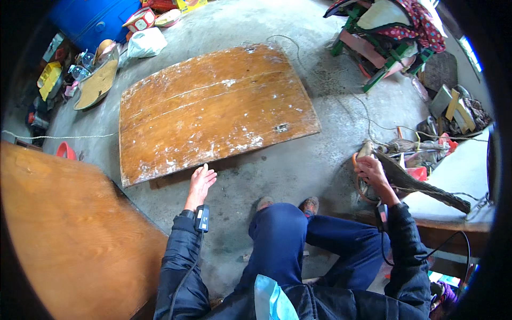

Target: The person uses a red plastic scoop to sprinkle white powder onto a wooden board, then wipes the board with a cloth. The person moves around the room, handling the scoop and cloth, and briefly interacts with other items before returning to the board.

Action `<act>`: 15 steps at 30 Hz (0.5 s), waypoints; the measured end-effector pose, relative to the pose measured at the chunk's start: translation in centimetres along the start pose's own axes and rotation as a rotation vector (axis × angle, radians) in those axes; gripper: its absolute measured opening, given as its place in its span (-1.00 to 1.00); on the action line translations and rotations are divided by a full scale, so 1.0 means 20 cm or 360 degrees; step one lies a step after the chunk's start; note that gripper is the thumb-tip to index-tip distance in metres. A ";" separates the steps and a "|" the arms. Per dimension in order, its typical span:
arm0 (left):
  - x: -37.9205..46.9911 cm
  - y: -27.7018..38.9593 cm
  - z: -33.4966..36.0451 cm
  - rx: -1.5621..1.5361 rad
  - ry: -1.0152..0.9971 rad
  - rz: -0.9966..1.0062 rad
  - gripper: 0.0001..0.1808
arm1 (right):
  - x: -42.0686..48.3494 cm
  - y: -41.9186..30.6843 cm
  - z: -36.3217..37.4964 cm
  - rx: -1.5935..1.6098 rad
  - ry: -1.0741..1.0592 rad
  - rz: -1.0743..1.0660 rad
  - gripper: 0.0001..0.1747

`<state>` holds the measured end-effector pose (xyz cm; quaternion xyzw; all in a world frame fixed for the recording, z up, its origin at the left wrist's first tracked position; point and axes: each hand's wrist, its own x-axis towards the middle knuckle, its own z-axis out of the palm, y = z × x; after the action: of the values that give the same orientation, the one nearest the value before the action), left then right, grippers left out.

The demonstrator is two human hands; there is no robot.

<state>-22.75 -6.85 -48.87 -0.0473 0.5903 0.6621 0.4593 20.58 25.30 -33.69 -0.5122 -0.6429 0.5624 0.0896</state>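
Note:
A worn brown wooden panel [216, 108] with pale scuffs and a small metal fitting [281, 128] lies in front of me, raised a little off the floor. At its near edge my left hand [203, 182] is held with fingers apart and nothing in it; whether it touches the edge I cannot tell. On my right, my right hand [371, 170] is closed around the pale end of a wooden piece [365, 148]. An orange loop [356, 160] hangs beside that hand. Next to it, a long dark weathered wooden bar [424, 182] rests slantwise over a white surface [448, 170].
A brown wooden tabletop [72, 232] stands close on my left. A thin rope [364, 106] trails across the concrete floor [344, 120]. A green-framed stand [384, 60] bears spotted cloth. At the back left are a blue barrel [96, 26], a white bag [147, 42] and a winnowing basket [97, 84].

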 end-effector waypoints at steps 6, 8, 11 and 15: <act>0.19 -0.02 -0.03 -0.0371 0.0296 -0.0033 -0.48 | 0.48 0.12 0.43 0.0640 -0.0155 0.0195 -0.60; 0.24 -0.05 -0.05 -0.0454 0.0296 -0.0009 -0.46 | 0.58 0.17 0.54 0.0849 -0.0138 0.0269 -0.55; 0.32 -0.09 -0.06 -0.0614 0.0335 0.0034 -0.53 | 0.73 0.23 0.64 0.1126 -0.0069 0.0379 -0.50; 0.34 -0.13 -0.05 -0.0700 0.0473 0.0106 -0.73 | 0.90 0.33 0.76 0.1358 -0.0003 0.0342 -0.63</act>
<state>-25.48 -4.30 -55.16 -0.2231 0.4944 0.7750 0.3242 5.44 28.28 -52.71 -0.4927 -0.2964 0.7842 0.2335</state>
